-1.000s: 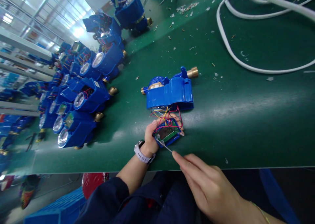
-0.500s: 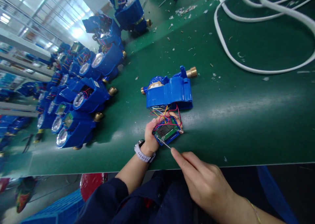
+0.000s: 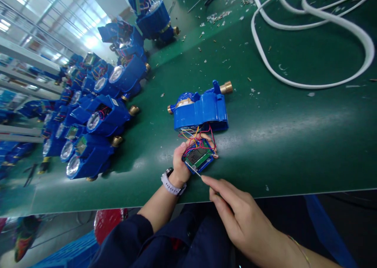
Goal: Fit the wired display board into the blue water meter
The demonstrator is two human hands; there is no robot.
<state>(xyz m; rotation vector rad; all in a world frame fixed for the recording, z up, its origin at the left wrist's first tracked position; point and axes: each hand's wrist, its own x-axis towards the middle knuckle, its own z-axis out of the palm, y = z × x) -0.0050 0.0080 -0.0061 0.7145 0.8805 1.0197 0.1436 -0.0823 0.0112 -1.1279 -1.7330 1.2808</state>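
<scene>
As the left hand (image 3: 180, 166) cradles a blue-framed circuit board (image 3: 199, 155) over the near part of a green bench (image 3: 279, 150), the right hand (image 3: 241, 211) holds a slim metal tool (image 3: 193, 169) to it, reaching in from between 4 and 5 o'clock. Its grip is a pinch, the fingertips closed on the tool, the back of the hand turned up and the wrist, ringed by a thin band (image 3: 298, 247), low and angled toward the board. The tool's tip meets the board near its 8 o'clock corner. The left forearm enters from between 7 and 8 o'clock, a pale-strapped watch (image 3: 172, 185) at the wrist; that grip is wrapped around the board, thumb along the 10 o'clock edge, fingers showing past the rim between 1 and 3 o'clock. Red and yellow wires (image 3: 198, 135) link the board to a blue meter housing (image 3: 200, 113) lying at 12 o'clock. More blue meters (image 3: 91, 152) crowd between 9 and 11 o'clock, and a white cable (image 3: 263, 60) loops at 2 o'clock.
</scene>
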